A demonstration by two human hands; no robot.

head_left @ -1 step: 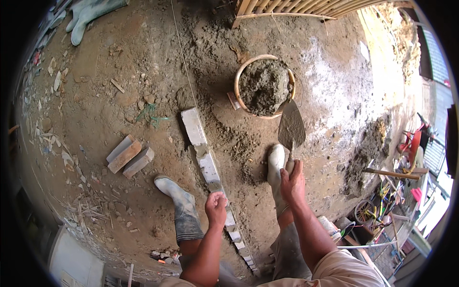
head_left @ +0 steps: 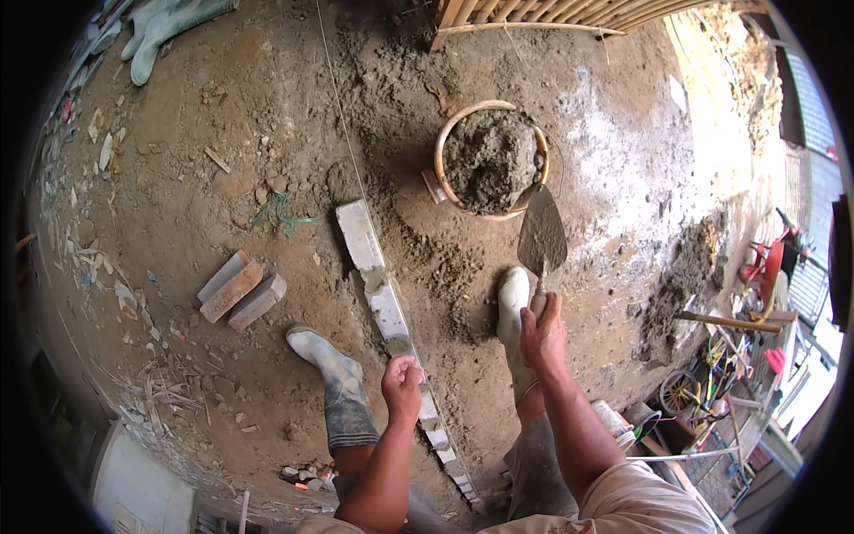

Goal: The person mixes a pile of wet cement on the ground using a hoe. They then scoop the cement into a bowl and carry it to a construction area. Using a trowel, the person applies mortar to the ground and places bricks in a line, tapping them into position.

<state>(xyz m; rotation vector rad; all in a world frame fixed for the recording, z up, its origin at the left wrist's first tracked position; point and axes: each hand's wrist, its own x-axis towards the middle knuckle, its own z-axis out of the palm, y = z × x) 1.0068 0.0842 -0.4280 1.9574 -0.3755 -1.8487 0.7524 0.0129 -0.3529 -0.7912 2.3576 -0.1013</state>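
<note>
My right hand (head_left: 543, 335) is wrapped around the handle of a trowel (head_left: 543, 233), its broad grey blade pointing away from me and smeared with wet mortar. The blade's tip overlaps the near right rim of a round bucket (head_left: 442, 169); I cannot tell whether they touch. Grey mortar (head_left: 491, 162) is heaped inside that bucket. My left hand (head_left: 402, 383) is closed, fingers curled in, with nothing showing in it. It hovers over a narrow row of pale bricks (head_left: 388, 311) that runs between my boots, with mortar in the joints.
A taut string (head_left: 337, 98) stretches along the brick row. Loose bricks (head_left: 232, 290) lie to the left, near a green string tangle (head_left: 281, 215). My boots (head_left: 326, 354) straddle the row. Slatted bamboo (head_left: 534, 18) stands at the far side; tools and a wheel (head_left: 680, 394) clutter the right.
</note>
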